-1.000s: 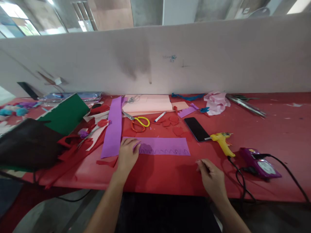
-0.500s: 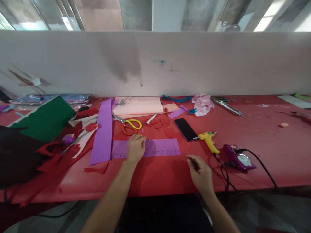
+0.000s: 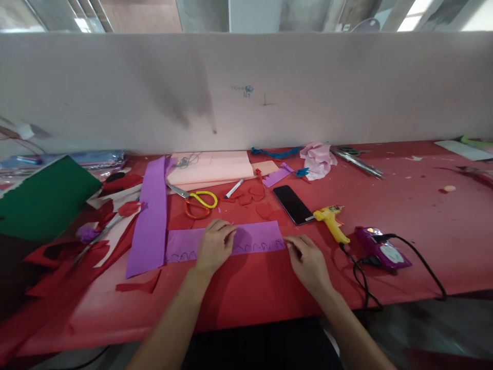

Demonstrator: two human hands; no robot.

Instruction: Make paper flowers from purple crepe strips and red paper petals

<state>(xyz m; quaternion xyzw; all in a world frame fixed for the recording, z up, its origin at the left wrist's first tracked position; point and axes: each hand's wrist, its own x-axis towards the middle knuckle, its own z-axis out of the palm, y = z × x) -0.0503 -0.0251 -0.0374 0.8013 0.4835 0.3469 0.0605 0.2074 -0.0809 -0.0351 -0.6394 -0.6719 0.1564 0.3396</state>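
Note:
A purple strip [image 3: 259,237] of thin sheet lies flat across the table before me, with a row of dark curved pen marks along its near edge. My left hand [image 3: 216,244] rests over its middle, fingers curled and closed on it at the far edge. At the strip's right end, my right hand [image 3: 308,259] has thumb and fingers drawn together on the corner. Scissors [image 3: 199,200] with one yellow and one orange handle lie beyond my left hand, beside a white marker [image 3: 234,188]. Several red cut pieces [image 3: 257,191] are scattered behind the strip.
A long purple piece [image 3: 148,216] lies on the left, near red scraps [image 3: 127,208] and a green sheet [image 3: 50,200]. To the right are a phone [image 3: 293,204], a yellow glue gun [image 3: 330,222] and a purple power box [image 3: 382,247] with black cords. A white partition [image 3: 308,87] stands behind.
My right hand has moved left, from apart on the table to the strip's right end. My left hand stays on the strip. The view has shifted slightly.

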